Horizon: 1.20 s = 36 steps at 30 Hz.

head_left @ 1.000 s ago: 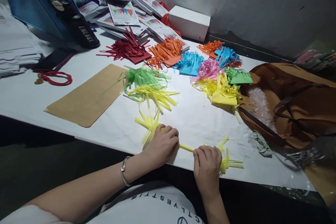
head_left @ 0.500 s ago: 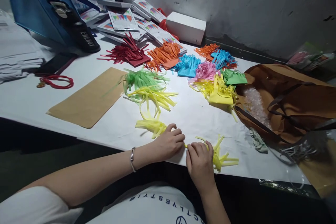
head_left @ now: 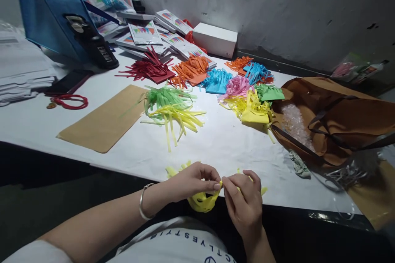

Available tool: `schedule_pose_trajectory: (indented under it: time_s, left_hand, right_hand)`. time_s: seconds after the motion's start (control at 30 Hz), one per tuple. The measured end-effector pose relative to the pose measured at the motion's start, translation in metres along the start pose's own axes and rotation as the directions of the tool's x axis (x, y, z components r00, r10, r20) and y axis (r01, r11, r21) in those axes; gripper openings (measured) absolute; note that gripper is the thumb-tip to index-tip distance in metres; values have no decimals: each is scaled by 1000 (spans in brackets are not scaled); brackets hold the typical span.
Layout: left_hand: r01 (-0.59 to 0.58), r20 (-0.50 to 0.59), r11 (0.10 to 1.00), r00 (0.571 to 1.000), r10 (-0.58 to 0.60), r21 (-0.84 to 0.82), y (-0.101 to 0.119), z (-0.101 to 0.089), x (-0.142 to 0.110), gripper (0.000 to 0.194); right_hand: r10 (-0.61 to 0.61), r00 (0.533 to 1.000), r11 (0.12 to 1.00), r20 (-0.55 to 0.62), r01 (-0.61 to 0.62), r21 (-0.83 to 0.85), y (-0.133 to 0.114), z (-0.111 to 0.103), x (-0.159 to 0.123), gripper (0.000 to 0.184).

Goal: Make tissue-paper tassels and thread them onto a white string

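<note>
A yellow fringed paper tassel [head_left: 202, 205] is gripped at its narrow middle near the table's front edge. My left hand [head_left: 193, 181] pinches it between thumb and fingers. The fingertips of my right hand [head_left: 245, 199] are closed on the same narrow part, close against the left thumb. Loose yellow strips hang below my left hand, and others spread out behind both hands. Beyond them lies a bunch of loose yellow strips [head_left: 183, 117] partly over a green fringed bunch [head_left: 165, 98]. Some of the held tassel is hidden by my fingers.
A brown paper sheet [head_left: 103, 121] lies at left near a red cord [head_left: 72, 102]. Coloured fringe bundles, such as the dark red one [head_left: 151, 68], line the back. A white box [head_left: 215, 40] stands by the wall, and a brown bag [head_left: 342, 125] is at right.
My hands have come closer together, and the tassel's middle is now raised between my fingertips. Its left fringe has dropped below my left hand. The loose yellow strips behind lie separate from it.
</note>
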<state>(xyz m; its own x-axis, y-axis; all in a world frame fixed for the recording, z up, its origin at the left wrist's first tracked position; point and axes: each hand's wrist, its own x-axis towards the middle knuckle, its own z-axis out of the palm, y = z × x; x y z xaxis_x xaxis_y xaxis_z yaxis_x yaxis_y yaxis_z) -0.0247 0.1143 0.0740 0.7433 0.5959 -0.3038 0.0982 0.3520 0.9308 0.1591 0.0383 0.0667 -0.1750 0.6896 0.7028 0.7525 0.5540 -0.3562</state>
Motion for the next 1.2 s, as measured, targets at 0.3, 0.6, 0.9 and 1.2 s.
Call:
schedule_pose_trajectory:
  time_s: [0.3, 0.6, 0.9, 1.2]
  left_hand:
    - [-255, -110, 954, 955, 274, 160, 3, 24, 15, 36]
    - [-455, 141, 622, 862, 486, 638, 28, 22, 40, 22]
    - [-486, 277, 532, 862, 425, 693, 54, 41, 101, 22]
    - [-436, 302, 236, 843, 444, 869, 108, 50, 322, 17]
  right_hand:
    - [407, 906, 876, -118, -350, 332, -11, 5, -13, 35]
    - [349, 918, 933, -190, -321, 162, 12, 5, -21, 34]
    - [533, 831, 840, -158, -496, 222, 61, -7, -31, 28]
    - [609, 731, 792, -307, -581, 187, 138, -4, -37, 26]
